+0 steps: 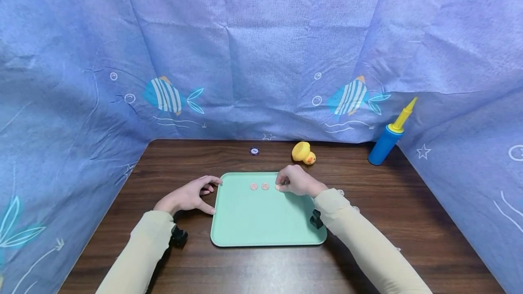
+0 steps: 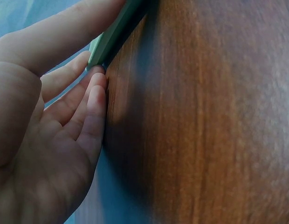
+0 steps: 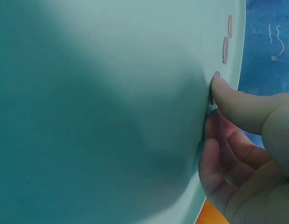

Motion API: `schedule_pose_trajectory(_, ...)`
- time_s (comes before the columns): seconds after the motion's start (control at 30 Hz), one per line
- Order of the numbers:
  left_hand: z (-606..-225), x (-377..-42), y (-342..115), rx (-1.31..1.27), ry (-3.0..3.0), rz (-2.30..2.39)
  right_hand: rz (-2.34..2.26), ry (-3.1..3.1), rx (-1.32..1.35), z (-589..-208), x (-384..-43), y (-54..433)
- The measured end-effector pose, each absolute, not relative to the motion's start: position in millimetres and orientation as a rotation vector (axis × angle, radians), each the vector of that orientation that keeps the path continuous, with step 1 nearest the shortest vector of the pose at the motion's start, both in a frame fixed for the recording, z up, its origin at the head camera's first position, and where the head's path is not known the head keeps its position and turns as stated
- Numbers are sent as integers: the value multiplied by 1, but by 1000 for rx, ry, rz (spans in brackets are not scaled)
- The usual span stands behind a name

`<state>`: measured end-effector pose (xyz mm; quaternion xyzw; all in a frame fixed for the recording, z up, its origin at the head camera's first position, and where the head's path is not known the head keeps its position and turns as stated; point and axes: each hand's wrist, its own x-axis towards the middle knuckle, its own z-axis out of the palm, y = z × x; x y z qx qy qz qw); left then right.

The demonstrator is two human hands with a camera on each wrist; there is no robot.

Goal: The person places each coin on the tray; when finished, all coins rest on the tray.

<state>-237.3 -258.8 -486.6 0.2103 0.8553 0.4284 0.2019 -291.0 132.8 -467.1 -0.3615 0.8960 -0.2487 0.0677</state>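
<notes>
A pale green tray point(image 1: 265, 221) lies on the wooden table. Two copper-coloured coins point(image 1: 265, 186) rest flat in a row near its far rim. At the right end of that row, my right hand point(image 1: 297, 179) has its thumb and fingertips on a third coin point(image 3: 216, 73), which the thumb partly covers in the right wrist view. My left hand point(image 1: 192, 195) is at the tray's left edge, fingers extended and thumb apart, with thumb and fingertips right at the rim. The left wrist view shows the left palm point(image 2: 46, 144) beside the tray's side wall point(image 2: 100, 49).
Behind the tray are a dark poker chip point(image 1: 254, 151) and a yellow rubber duck point(image 1: 302, 151). A blue and yellow hand pump point(image 1: 386, 144) stands at the back right corner. Several small coins, one coin point(image 1: 341, 192) among them, lie by my right forearm. Blue fabric surrounds the table.
</notes>
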Motion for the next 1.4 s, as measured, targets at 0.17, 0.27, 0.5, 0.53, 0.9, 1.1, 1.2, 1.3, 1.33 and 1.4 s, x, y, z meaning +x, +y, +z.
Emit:
schedule_pose_trajectory(0.17, -486, -237, -258, 593, 2389, 1192, -746, 2704, -1090, -469, -292, 131)
schedule_pose_trajectory(0.27, -485, -237, -258, 593, 2382, 1207, -758, 2700, -1084, -468, -292, 131)
schedule_pose_trajectory(0.5, -485, -237, -258, 581, 2371, 1222, -749, 2697, -1021, -465, -291, 142)
schedule_pose_trajectory(0.53, -485, -236, -258, 580, 2370, 1222, -750, 2696, -1008, -464, -291, 145)
schedule_pose_trajectory(0.9, -486, -237, -258, 604, 2390, 1198, -768, 2746, -922, -454, -287, 186)
schedule_pose_trajectory(1.1, -487, -237, -259, 615, 2386, 1195, -770, 2776, -891, -451, -285, 213)
schedule_pose_trajectory(1.2, -487, -237, -259, 607, 2386, 1189, -761, 2781, -881, -450, -285, 226)
schedule_pose_trajectory(1.3, -487, -238, -259, 603, 2388, 1181, -742, 2785, -845, -449, -284, 238)
schedule_pose_trajectory(1.33, -487, -238, -259, 604, 2389, 1181, -733, 2789, -831, -448, -284, 242)
schedule_pose_trajectory(1.4, -487, -238, -259, 609, 2390, 1182, -717, 2795, -814, -447, -282, 250)
